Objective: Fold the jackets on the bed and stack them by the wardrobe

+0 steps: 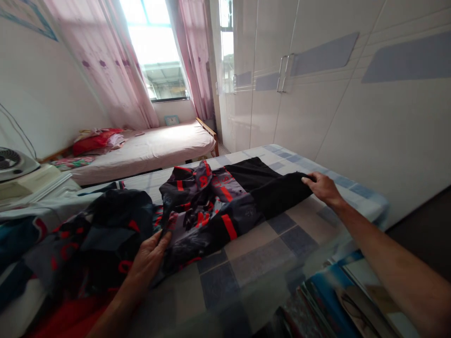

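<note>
A black and grey garment with red marks (218, 206) lies spread across the checked bed cover (268, 253). My left hand (150, 260) rests on its near left edge, fingers closed on the cloth. At the garment's far right end my right hand (322, 188) pinches the plain black part. A second dark garment with red marks (98, 234) lies heaped to the left of my left hand.
A white wardrobe (317, 94) with metal handles runs along the right. A second bed (151, 148) with red bedding stands under the curtained window. A fan (12, 162) sits at far left. Printed sheets or magazines (338, 300) lie at bottom right.
</note>
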A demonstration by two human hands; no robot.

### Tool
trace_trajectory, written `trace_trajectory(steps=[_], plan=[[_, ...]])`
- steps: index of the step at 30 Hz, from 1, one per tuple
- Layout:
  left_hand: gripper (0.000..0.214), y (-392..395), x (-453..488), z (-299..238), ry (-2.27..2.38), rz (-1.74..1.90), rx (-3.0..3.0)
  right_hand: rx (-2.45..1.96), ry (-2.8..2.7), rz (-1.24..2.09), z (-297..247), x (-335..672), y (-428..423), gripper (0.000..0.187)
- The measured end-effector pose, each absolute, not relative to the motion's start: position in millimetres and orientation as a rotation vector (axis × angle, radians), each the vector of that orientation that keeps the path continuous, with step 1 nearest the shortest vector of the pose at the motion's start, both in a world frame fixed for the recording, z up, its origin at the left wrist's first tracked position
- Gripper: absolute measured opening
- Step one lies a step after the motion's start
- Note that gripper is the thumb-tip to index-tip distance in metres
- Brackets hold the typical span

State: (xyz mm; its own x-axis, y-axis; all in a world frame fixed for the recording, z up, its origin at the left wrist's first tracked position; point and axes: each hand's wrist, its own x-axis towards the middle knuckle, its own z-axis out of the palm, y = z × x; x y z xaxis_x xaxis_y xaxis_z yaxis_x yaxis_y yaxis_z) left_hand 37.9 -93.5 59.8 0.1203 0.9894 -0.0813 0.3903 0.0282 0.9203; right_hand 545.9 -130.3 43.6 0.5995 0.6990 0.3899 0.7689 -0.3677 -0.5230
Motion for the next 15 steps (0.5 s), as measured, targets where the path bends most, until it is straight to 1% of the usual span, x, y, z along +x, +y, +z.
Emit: trace_trajectory(steps=[3, 5, 7, 8, 10, 12, 13, 15], plan=[[0.061, -84, 33, 42, 1.509, 0.809, 1.703, -2.313, -1.227, -0.136, 29, 549, -137, 0.015], [0.062, -79, 31, 34, 1.528, 0.822, 1.828, -2.29, -1.217, -0.227, 24, 549, -141, 0.018], [0.058, -77, 29, 30, 1.566, 0.787, 1.968, -2.284, -1.198, -0.33, 21, 547, -143, 0.023], [0.055, -77, 29, 30, 1.623, 0.709, 2.035, -2.319, -1.215, -0.348, 20, 546, -144, 0.024], [0.05, -83, 31, 32, 1.804, 0.438, 2.162, -2.422, -1.283, -0.327, 21, 540, -145, 0.024], [0.048, -91, 34, 40, 1.993, 0.237, 2.332, -2.459, -1.337, -0.366, 25, 531, -144, 0.025], [0.048, -96, 37, 45, 2.041, 0.244, 2.463, -2.421, -1.357, -0.425, 30, 525, -143, 0.026], [0.045, -102, 42, 54, 1.925, 0.476, 2.792, -2.248, -1.441, -0.525, 41, 510, -140, 0.028]])
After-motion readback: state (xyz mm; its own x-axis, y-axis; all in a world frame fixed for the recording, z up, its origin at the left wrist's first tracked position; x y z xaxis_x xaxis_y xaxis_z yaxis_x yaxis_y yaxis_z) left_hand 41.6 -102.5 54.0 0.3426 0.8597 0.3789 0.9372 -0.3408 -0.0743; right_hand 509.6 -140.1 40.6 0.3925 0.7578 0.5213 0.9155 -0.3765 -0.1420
